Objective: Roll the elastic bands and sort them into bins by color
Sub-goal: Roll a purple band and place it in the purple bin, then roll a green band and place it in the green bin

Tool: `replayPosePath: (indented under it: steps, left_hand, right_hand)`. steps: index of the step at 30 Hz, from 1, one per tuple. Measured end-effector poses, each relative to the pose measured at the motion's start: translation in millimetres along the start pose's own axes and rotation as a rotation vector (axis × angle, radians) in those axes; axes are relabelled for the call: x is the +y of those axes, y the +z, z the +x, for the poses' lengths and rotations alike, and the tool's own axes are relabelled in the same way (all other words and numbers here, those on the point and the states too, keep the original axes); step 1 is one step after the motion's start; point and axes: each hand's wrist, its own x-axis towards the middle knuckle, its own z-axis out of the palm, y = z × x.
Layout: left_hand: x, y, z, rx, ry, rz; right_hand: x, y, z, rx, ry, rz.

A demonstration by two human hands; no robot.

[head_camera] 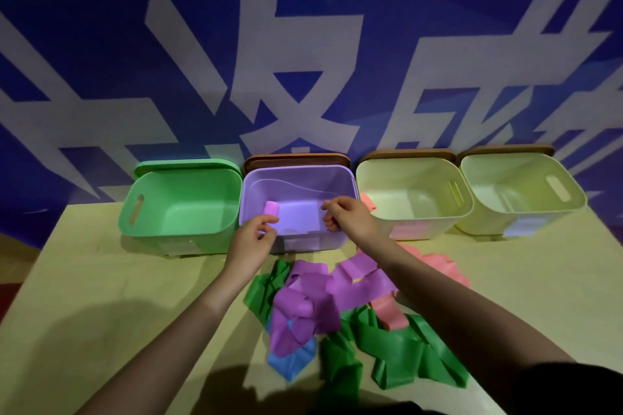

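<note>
The left hand [251, 239] covers part of the purple bin's [349, 185] near rim, and the right hand [347, 217] hides its near right corner. A blue band [291, 362] lies mostly buried under the purple bands [313, 300]. The right forearm crosses over the pink bands [438, 264]. Both arms are cut off by the bottom edge. A pink strip [368, 201] shows only partly between the purple bin and the cream bin [414, 229].

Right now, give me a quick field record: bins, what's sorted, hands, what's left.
bins: green bin, purple bin, two cream bins, in a row
sorted: one rolled purple band in purple bin
left hand: over purple bin's front rim, holds nothing
right hand: over purple bin, fingers curled
unsorted: pile of loose bands, purple, green, pink, blue
</note>
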Motion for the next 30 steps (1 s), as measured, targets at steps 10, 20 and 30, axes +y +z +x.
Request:
replayPosePath:
  steps: [10,20,30]
  left_hand:
    - [-62.9,53.8,-42.7,-0.201,-0.033,0.221]
    - [-89.1,49.4,-58.2,-0.381,-0.130,0.421]
    - [-89.4,35.2,-43.5,-0.065,-0.292,-0.094]
  right_hand:
    - [111.0,-5.7,-71.6,-0.168,0.084,-0.256]
    - [139.2,25.4,-80.3,-0.427,0.031,-0.837]
    - [117.1,-0.2,-78.3,-0.149,0.210,-0.193]
